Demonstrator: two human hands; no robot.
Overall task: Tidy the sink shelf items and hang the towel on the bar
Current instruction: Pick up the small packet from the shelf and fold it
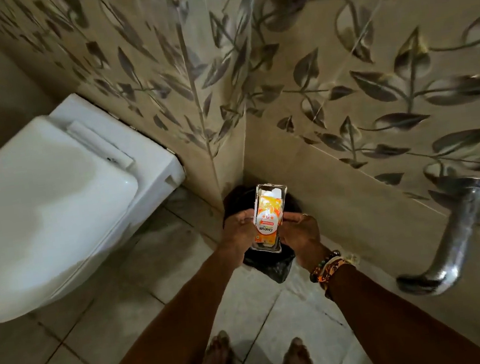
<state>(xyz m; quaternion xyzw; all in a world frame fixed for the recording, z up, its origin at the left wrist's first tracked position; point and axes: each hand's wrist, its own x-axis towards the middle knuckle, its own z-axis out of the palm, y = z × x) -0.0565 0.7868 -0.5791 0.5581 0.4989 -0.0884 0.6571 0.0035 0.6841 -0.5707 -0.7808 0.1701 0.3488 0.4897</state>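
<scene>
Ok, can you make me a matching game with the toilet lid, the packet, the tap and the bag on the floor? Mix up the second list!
Things:
1 toilet lid
2 packet
3 tap
4 bag

What fits:
A black, in the corner
B shiny metal, on the wall
C white, closed
D orange, held by the left hand and right hand

Pairs: 1-C, 2-D, 3-B, 4-A

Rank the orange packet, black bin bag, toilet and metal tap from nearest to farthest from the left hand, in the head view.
1. orange packet: gripped by the left hand, on its right side.
2. black bin bag: just under the hands, in the wall corner.
3. toilet: off to the left.
4. metal tap: on the right wall, beyond the right hand.
</scene>
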